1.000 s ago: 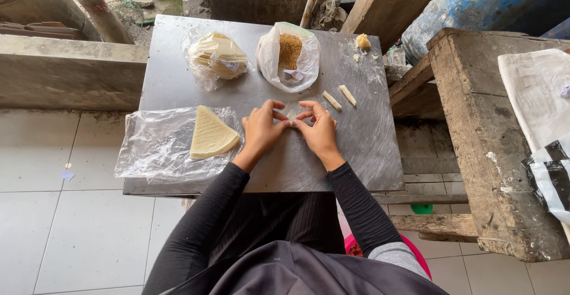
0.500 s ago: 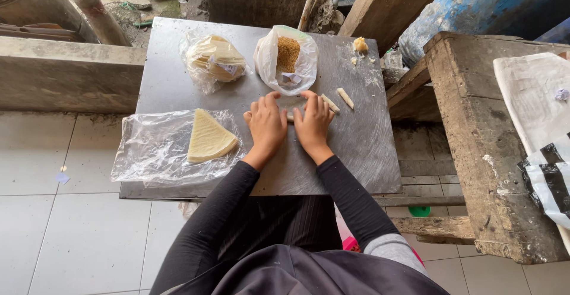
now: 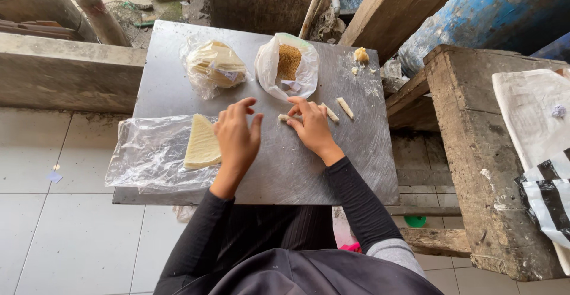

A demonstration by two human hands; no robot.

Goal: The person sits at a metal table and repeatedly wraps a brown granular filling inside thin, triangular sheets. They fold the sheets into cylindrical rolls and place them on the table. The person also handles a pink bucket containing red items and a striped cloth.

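Bench (image 3: pixel 178 81): flat grey metal sheet, scuffed. Rolled wrapper (image 3: pixel 284 117): small pale cylinder, lying at bench centre. Right hand (image 3: pixel 311 126): palm down, fingertips pressed on the roll, grip closed loosely over it. Left hand (image 3: pixel 237 138): raised just above the bench, fingers spread, grip open, holding nothing. Triangular wrapper stack (image 3: pixel 201 143): pale, thin sheets on crinkled clear plastic (image 3: pixel 148 155), just left of the left hand. Two finished rolls (image 3: pixel 338 110) lie right of the right hand. Bag of brown crumbly filling (image 3: pixel 288 63): behind both hands.
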